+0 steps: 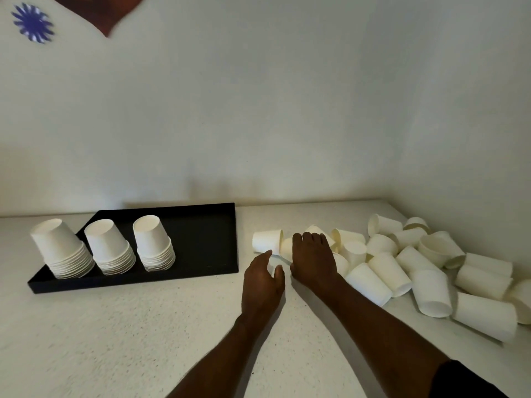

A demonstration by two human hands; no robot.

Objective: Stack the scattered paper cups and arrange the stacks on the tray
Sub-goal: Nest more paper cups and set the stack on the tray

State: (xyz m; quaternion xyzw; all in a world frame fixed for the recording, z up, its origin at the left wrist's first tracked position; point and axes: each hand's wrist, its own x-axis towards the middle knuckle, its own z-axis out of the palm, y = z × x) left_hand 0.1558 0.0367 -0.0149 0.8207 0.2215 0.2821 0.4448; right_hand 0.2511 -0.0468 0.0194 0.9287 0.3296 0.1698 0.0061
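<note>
A black tray (201, 228) lies at the far left of the white speckled surface (143, 326), its back edge along the wall (287, 110). Three stacks of upside-down paper cups stand in a row in its left half: the left stack (61, 248), the middle stack (110, 248) and the right stack (153, 242); the tray's right half is bare. The scattered paper cups (431, 271) lie mostly on their sides in a loose heap that runs from the middle of the far edge into the surface's far right corner and along its right edge. The left hand (263, 280) is open, fingers straight and thumb spread, its fingertips just below a single cup (266, 240) that lies on its side at the heap's left end; whether they touch it cannot be told. The right hand (313, 258) lies palm down over the heap's left part, beside a partly hidden cup (286, 248), with its fingers bent down over the cups beyond; whether it grips any of them cannot be told. A dark sleeve (465, 380) covers the right upper arm. A blue flower-shaped ornament (32, 22) hangs high on the wall at the left.
</note>
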